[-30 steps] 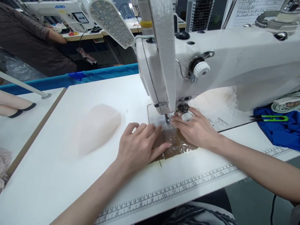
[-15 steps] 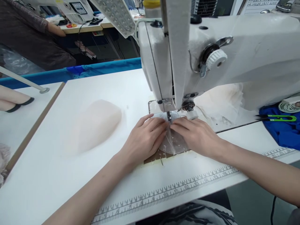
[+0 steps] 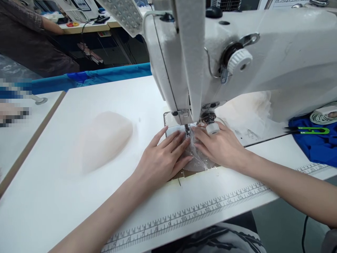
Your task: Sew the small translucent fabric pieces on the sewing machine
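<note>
A white sewing machine (image 3: 173, 70) stands over the table, its presser foot (image 3: 187, 130) down at a piece of sheer pale fabric (image 3: 196, 160). My left hand (image 3: 164, 156) lies on the fabric left of the foot, its fingers spread and flat. Right of the foot, my right hand (image 3: 219, 144) rests on the same fabric with bent fingers; its fingertips are partly hidden near the machine's white knob, and what they pinch, if anything, is unclear. Another sheer pale piece (image 3: 107, 140) lies flat on the table to the left.
A ruler strip (image 3: 184, 219) runs along the front table edge. Green-handled snips (image 3: 313, 130) lie on blue cloth (image 3: 310, 147) at the right. Pale fabric (image 3: 247, 112) is bunched under the machine arm. A person's forearm (image 3: 52, 26) shows at the upper left.
My left hand's fingers have spread out flatter over the fabric. The fabric's front part has turned slightly to the right. The whole view has shifted a little.
</note>
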Motion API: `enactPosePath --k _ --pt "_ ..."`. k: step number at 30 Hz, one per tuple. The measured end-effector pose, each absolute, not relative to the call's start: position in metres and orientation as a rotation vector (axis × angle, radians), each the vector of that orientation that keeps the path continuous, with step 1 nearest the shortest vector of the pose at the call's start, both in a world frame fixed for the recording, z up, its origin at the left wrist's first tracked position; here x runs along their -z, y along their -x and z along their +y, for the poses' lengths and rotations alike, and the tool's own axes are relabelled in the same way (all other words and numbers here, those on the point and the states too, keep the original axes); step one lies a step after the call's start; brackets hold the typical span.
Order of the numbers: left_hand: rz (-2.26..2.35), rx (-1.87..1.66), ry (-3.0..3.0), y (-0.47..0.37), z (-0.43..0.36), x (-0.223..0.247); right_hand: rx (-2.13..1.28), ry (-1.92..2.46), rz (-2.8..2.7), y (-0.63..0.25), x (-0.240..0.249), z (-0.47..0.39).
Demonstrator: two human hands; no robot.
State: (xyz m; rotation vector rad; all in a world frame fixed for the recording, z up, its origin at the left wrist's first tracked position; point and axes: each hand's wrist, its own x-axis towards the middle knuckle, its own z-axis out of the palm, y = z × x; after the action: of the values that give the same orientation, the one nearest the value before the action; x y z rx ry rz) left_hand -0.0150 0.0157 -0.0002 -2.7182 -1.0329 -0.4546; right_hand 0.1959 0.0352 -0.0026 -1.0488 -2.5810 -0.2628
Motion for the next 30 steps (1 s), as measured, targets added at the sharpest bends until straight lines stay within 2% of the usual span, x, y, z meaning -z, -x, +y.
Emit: enactPosePath --k 23,30 --pt "-1.055 0.483 2.698 0.016 0.017 0.002 0.306 1.092 -2.575 -0.196 0.001 0.033" --pt "-0.762 0.617 2.667 0.016 0.006 -0.004 0.273 0.893 -2.557 -0.198 -0.001 0.031"
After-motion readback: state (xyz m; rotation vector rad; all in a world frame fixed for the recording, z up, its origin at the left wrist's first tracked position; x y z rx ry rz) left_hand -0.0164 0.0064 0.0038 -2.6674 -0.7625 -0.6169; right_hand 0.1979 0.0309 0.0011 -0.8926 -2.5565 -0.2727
